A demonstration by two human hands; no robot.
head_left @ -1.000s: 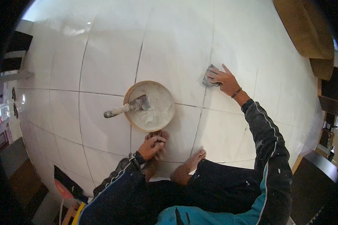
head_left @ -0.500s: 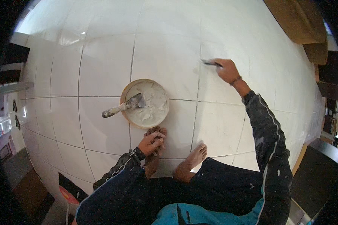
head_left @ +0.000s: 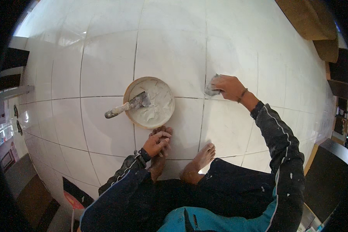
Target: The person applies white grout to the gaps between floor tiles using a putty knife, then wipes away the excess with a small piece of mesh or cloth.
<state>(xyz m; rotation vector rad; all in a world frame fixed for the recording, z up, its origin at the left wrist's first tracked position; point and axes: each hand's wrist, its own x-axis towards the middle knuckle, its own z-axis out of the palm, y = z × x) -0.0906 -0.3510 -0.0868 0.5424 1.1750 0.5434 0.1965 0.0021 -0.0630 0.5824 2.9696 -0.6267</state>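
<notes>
The person's right hand point(head_left: 229, 87) grips a small grey piece point(head_left: 212, 89), flat-looking and smeared pale, its outline slightly blurred; the fingers are closed around its upper part, pinching it, though the thumb's exact place cannot be told. The piece stands at a straight joint between large white tiles point(head_left: 106, 69), whose glazed faces shine in patches and carry a chalky haze toward the top. Dark, narrow joints divide them into rectangles, bent by the lens. To the left of that hand, well apart from it, a round tub point(head_left: 128, 88) with a tan rim holds thick white paste point(head_left: 158, 106), ridged and creamy on top. A putty knife point(head_left: 118, 111) lies across the tub's left rim, its grey metal blade on the paste and its rounded, crusted handle jutting outward. Just below the tub, the left hand point(head_left: 156, 144) rests on the bare left foot point(head_left: 157, 166), its fingers loosely bent and slightly apart, holding no tool. The bare right foot point(head_left: 199, 160) stands on tile, and white flecks dot the dark fabric sleeve point(head_left: 276, 131) of the right arm
</notes>
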